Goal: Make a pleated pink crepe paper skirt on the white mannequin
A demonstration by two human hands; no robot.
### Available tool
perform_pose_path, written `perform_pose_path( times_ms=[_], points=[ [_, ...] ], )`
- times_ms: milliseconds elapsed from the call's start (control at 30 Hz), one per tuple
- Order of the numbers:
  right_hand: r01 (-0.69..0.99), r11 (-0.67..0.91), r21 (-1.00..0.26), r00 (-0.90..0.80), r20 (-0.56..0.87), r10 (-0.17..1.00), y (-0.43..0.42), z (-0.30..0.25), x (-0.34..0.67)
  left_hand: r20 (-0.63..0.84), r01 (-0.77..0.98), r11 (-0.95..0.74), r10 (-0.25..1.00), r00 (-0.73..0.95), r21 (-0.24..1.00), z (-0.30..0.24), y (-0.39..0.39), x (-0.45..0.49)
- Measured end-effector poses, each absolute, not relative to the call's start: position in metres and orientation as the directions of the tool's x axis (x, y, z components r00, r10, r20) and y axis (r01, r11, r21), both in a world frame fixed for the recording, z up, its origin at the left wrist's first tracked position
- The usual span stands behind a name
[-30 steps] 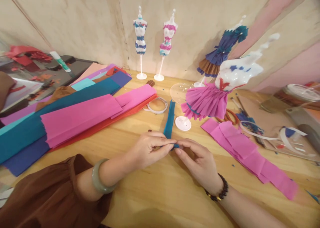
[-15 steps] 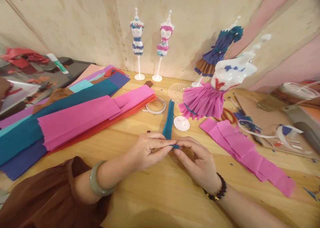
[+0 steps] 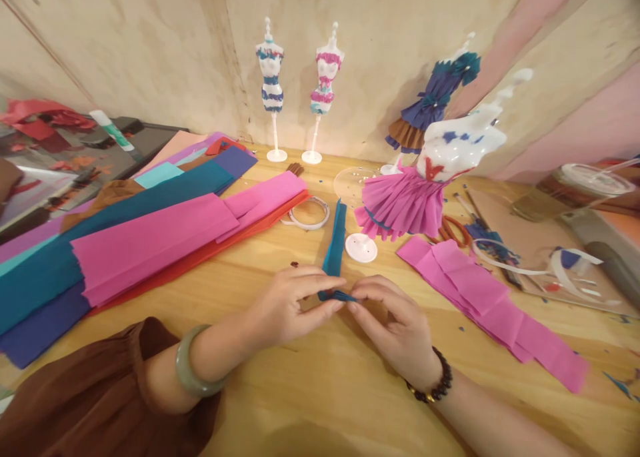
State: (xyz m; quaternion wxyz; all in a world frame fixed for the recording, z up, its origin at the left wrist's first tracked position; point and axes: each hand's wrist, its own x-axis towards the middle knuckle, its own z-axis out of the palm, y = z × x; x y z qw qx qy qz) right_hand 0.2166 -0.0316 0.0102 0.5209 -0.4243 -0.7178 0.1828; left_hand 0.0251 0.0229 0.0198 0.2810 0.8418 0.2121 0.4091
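A small pleated piece of teal-blue crepe paper (image 3: 336, 295) is held between my two hands above the table. My right hand (image 3: 395, 317) pinches its right end between thumb and fingertips. Around its left part are the thumb and fingers of my left hand (image 3: 295, 303), with the thumb against the lower edge. Just beyond, a folded teal crepe paper strip (image 3: 337, 240) points away from me; whether it joins the pleated piece is hidden. Beyond my right hand stands a white mannequin (image 3: 463, 143) wearing a pleated pink paper skirt (image 3: 400, 203).
Layered pink (image 3: 155, 243) and teal (image 3: 125, 227) crepe sheets cover the left side. Pink strips (image 3: 480, 293) lie at right. A tape roll (image 3: 310, 213) rests mid-table. Two small mannequins (image 3: 271, 77) and a dressed one (image 3: 430, 107) stand by the wall. A lidded cup (image 3: 575, 190) is far right.
My left finger and thumb have parted slightly, and more of the pleated paper shows between them. My right hand keeps its pinch. The whole view has shifted slightly.
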Motion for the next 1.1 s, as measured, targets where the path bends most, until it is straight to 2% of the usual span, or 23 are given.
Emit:
perform_pose_path(
  times_ms=[400, 667, 967, 1100],
  points=[
    [0.422, 0.566, -0.708, -0.045, 0.608, 0.793, -0.0323, 0.0084, 0.2161, 0.599, 0.137, -0.792, 0.550, 0.582, 0.595, 0.0147, 0.0248, 0.0206],
    [0.459, 0.600, -0.655, -0.078, 0.643, 0.762, -0.0323, 0.0113, 0.2167, 0.591, 0.135, -0.798, 0.537, 0.601, 0.588, 0.0147, 0.0252, 0.0216],
    [0.424, 0.570, -0.704, -0.096, 0.591, 0.801, -0.0324, 0.0110, 0.2150, 0.530, 0.179, -0.714, 0.642, 0.554, 0.677, 0.0171, 0.0205, 0.0241],
    [0.422, 0.549, -0.722, -0.105, 0.562, 0.821, -0.0313, 0.0088, 0.2144, 0.384, 0.180, -0.555, 0.741, 0.550, 0.812, 0.0185, 0.0179, 0.0268]
  ],
)
